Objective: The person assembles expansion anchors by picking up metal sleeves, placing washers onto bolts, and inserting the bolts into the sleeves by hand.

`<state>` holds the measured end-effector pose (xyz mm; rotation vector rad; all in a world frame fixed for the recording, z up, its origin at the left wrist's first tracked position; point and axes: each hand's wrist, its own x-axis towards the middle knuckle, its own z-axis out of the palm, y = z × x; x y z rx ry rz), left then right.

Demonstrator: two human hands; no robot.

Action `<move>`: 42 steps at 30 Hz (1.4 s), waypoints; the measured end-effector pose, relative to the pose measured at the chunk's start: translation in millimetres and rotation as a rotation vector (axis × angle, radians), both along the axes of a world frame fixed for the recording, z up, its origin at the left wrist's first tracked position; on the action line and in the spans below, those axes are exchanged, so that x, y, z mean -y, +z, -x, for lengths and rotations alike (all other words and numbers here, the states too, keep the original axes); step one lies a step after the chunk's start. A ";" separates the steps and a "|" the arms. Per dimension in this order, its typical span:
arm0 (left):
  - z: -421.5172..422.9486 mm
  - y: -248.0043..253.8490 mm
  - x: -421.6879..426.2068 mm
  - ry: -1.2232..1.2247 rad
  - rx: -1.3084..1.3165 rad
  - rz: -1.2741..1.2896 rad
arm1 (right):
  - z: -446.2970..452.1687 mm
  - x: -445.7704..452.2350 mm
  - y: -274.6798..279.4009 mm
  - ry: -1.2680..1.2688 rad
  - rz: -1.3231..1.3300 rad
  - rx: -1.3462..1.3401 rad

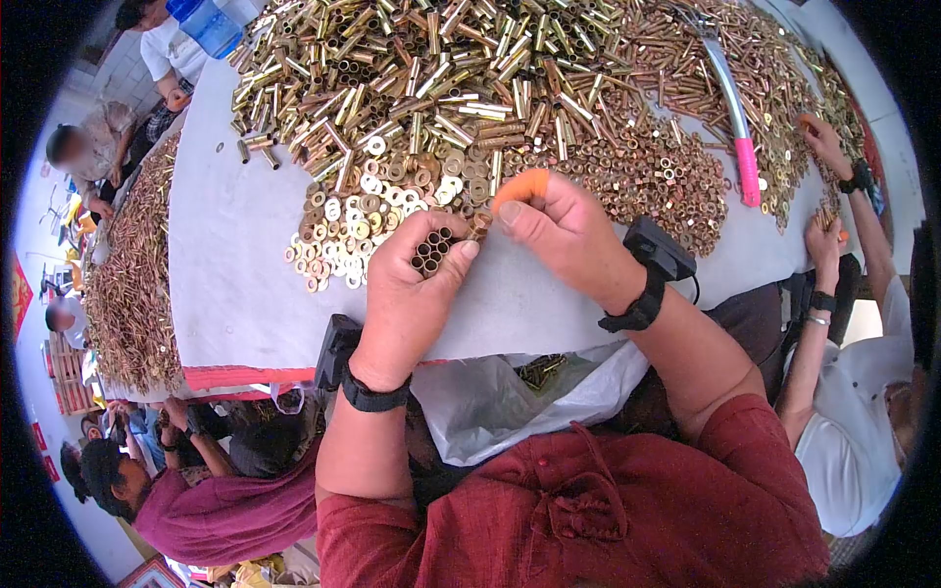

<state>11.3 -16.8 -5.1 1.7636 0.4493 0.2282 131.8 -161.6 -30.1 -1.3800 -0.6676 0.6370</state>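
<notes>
My left hand (416, 279) is closed around a bundle of several brass-coloured metal tubes (431, 251), their round open ends facing up. At its thumb and forefinger sits a small brass-coloured piece (478, 227), possibly a nut. Right beside it is my right hand (569, 235), thumb and forefinger pinched together, with an orange finger cover (521, 188) on the forefinger. Whatever lies inside that pinch is hidden. Just beyond my left hand spreads a pile of flat washers (338, 230). Small nuts (647, 181) are heaped past my right hand.
A large heap of metal tubes (392, 78) covers the table's far part, with bolts (667, 59) to its right. A pink-handled tool (747, 171) lies there. A white plastic bag (480, 412) hangs below the edge. Co-workers' hands (825, 142) work at right; other people sit at left.
</notes>
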 end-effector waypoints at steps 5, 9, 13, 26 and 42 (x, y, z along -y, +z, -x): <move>-0.6 -3.3 0.0 0.009 0.036 -0.015 | -7.7 8.8 4.1 0.124 0.133 -0.040; -0.4 -3.3 -0.1 0.007 0.027 -0.010 | -7.5 8.7 8.5 0.079 0.037 -0.062; -0.9 -4.6 -0.8 0.009 0.038 0.034 | -0.1 2.1 10.2 0.037 -0.044 -0.065; -0.8 -1.2 1.0 0.035 -0.013 0.125 | -0.4 4.6 8.7 0.063 0.016 -0.040; 4.3 14.0 -4.7 -0.232 -0.122 0.132 | -120.0 91.3 15.3 -0.631 1.018 1.158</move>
